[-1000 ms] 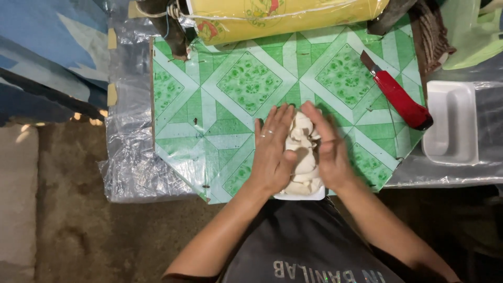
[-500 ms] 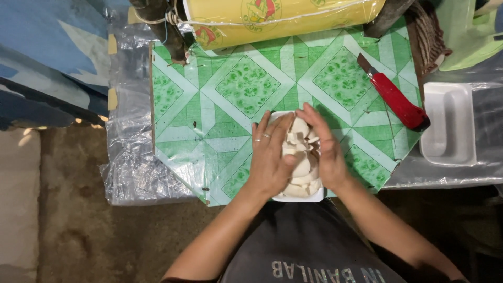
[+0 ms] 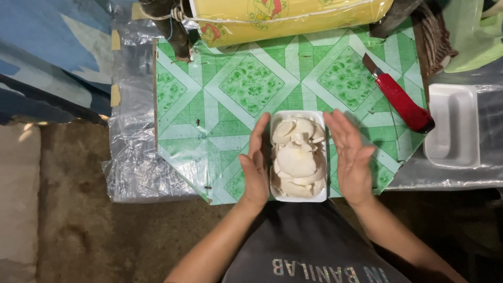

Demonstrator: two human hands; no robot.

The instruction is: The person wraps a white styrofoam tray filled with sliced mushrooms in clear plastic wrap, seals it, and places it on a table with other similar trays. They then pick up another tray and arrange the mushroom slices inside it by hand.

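A white rectangular tray [image 3: 298,198] filled with pale oyster mushrooms [image 3: 296,157] sits near the front edge of a green patterned tabletop [image 3: 230,94]. My left hand [image 3: 256,166] is flat and open beside the tray's left wall, touching or nearly touching it. My right hand [image 3: 350,157] is open with fingers together, just off the tray's right side, palm facing inward. Neither hand holds anything.
A red-handled utility knife [image 3: 401,99] lies diagonally at the right. An empty white tray [image 3: 452,126] rests on clear plastic further right. A large yellow roll wrapped in film [image 3: 288,15] lies across the back. Crinkled plastic sheet [image 3: 133,152] hangs off the left edge.
My hands were pressed over the mushrooms; they have lifted and spread apart to the tray's two sides, uncovering the full tray.
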